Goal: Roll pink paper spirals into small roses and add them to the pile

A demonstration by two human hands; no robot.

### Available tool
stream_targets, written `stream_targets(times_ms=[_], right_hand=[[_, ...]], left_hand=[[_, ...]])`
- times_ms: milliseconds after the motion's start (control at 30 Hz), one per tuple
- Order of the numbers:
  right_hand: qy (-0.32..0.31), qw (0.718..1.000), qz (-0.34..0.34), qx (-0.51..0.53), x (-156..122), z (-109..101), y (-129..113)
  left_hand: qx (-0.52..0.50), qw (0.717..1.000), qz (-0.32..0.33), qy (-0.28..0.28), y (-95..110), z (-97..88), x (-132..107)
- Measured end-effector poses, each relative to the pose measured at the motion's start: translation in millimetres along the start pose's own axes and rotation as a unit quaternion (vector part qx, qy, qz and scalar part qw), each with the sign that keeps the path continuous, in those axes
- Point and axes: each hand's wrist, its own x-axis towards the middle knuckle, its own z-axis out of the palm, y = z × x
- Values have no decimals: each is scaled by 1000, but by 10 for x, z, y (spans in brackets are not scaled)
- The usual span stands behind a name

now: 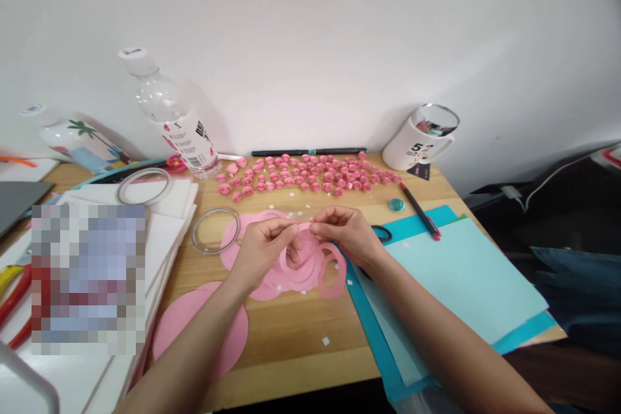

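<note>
Between my two hands a pink paper strip (pixel 305 227) is held up, curling down in loops. My left hand (pixel 264 247) pinches one part of it between thumb and finger. Close by, my right hand (pixel 347 231) pinches it too, with fingers bent. One pink paper ring (pixel 332 272) hangs or lies just below my right hand; I cannot tell which. Under the hands lie pink paper rounds and cut rings (pixel 266 288), partly hidden. A larger pink paper circle (pixel 194 320) sits partly beneath my left forearm. Behind them stand many small rolled pink paper rosettes (pixel 303 174).
Tape rolls (pixel 215 231) lie at the left, beside a stack of white sheets (pixel 160 233). A plastic bottle (pixel 174 116) and a white mug (pixel 421 136) stand by the wall. Blue paper (pixel 460 284), a red-and-black pen (pixel 420 210) and black-handled scissors (pixel 382 233) are on the right.
</note>
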Motion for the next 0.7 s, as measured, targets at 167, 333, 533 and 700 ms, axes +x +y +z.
stream_targets(times_ms=[167, 333, 533, 700], right_hand=[[21, 1000, 3, 8, 6, -4, 19], [13, 1000, 7, 19, 8, -5, 13], [-9, 999, 25, 19, 2, -17, 0], [-3, 999, 19, 32, 1, -17, 7]], left_hand=[[5, 1000, 5, 2, -7, -4, 2], [16, 1000, 5, 6, 21, -1, -2], [19, 1000, 9, 10, 30, 8, -9], [15, 1000, 3, 7, -6, -10, -1]])
